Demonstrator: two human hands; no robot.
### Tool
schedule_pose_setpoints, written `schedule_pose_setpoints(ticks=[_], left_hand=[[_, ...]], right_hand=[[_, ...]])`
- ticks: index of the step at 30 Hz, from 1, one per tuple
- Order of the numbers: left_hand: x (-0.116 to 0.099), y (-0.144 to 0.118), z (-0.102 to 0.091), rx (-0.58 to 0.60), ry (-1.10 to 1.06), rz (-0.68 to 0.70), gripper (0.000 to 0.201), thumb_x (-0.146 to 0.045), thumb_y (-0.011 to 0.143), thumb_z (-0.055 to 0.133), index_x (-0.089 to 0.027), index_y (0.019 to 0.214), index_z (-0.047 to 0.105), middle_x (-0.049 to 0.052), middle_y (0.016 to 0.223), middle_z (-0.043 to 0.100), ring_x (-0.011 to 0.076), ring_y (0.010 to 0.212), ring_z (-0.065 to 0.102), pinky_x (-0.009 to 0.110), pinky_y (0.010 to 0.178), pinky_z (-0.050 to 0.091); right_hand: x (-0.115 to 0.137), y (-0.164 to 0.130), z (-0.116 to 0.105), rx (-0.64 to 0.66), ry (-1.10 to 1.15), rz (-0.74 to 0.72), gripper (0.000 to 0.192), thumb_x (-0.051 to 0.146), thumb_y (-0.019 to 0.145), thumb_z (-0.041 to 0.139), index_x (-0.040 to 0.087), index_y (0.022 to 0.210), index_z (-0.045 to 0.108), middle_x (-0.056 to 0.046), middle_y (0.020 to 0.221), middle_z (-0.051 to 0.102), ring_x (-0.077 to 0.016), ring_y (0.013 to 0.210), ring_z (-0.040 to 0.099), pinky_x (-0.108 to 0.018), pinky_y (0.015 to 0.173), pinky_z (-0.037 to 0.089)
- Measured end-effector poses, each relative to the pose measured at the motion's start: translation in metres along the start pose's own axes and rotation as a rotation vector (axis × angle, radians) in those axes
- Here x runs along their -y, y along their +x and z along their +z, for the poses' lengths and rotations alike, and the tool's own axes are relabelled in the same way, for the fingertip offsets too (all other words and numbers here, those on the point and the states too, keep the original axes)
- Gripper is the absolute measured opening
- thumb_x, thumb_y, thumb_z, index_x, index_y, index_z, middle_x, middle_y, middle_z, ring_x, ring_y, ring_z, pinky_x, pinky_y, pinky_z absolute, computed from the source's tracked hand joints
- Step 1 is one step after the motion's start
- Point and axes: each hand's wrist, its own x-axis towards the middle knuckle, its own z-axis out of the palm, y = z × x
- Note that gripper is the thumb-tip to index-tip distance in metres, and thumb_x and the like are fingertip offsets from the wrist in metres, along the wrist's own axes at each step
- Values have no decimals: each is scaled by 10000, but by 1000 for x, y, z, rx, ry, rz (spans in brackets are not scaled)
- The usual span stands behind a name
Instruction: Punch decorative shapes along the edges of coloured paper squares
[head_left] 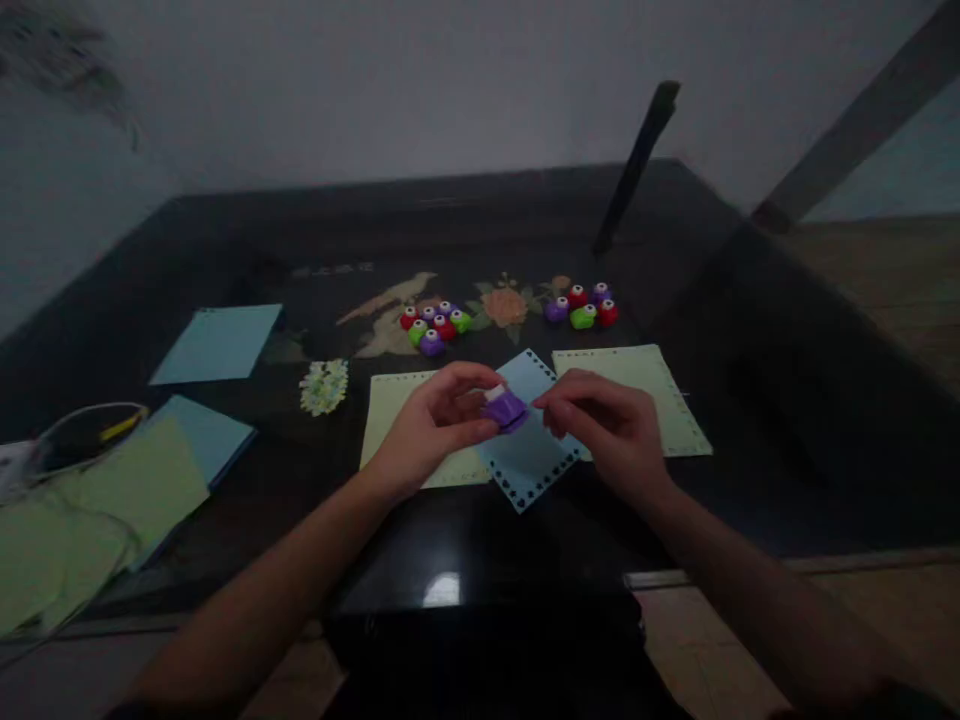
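Note:
My left hand [454,410] is closed around a small purple craft punch [505,408] with a white button, held above the paper. My right hand [607,420] is just right of the punch, thumb and forefinger pinched together; whatever may be between them is too small to make out. Below both hands lies a blue sheet [525,460], turned like a diamond, with small shapes punched along its edges. Two pale green sheets, a left one [390,420] and a right one [671,400], lie beside and partly under it, also with punched edges.
Several red, green and purple punches stand in a left group [435,328] and a right group [583,307]. Paper cut-outs [324,387] form a small pile. Further left are a blue sheet [217,345], stacked green paper [142,480] and a cable [97,408]. A black post [637,165] rises behind.

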Motion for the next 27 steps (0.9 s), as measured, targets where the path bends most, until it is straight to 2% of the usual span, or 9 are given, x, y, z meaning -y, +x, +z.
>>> schedule_pose_setpoints(ticks=[5,12,21,27], left_hand=[[-2,-1,1,-35,52,6,328,-168,650,757,-196,941,609,9,943,612,133,854,591,252,782,463],[-3,-1,2,-20,83,3,332,-178,656,747,-204,951,597,6,953,614,140,867,593,275,796,458],[0,2,2,-27,62,2,330,-132,651,747,-194,943,607,16,955,612,137,890,593,242,781,472],[1,1,1,-18,31,-5,317,-138,662,744,-198,945,617,9,954,609,128,865,594,240,774,467]], right_hand=[[1,0,0,22,-17,16,103,233,821,602,203,836,700,-8,691,611,-114,629,549,-257,577,431],[-1,-1,0,51,45,40,99,228,817,612,227,844,707,3,692,611,-102,611,540,-252,569,430],[-4,1,1,-37,296,154,130,329,788,643,214,803,701,3,630,572,-106,544,505,-239,473,400],[-4,1,2,-67,281,181,85,275,806,631,218,807,694,14,617,576,-97,541,505,-231,487,399]])
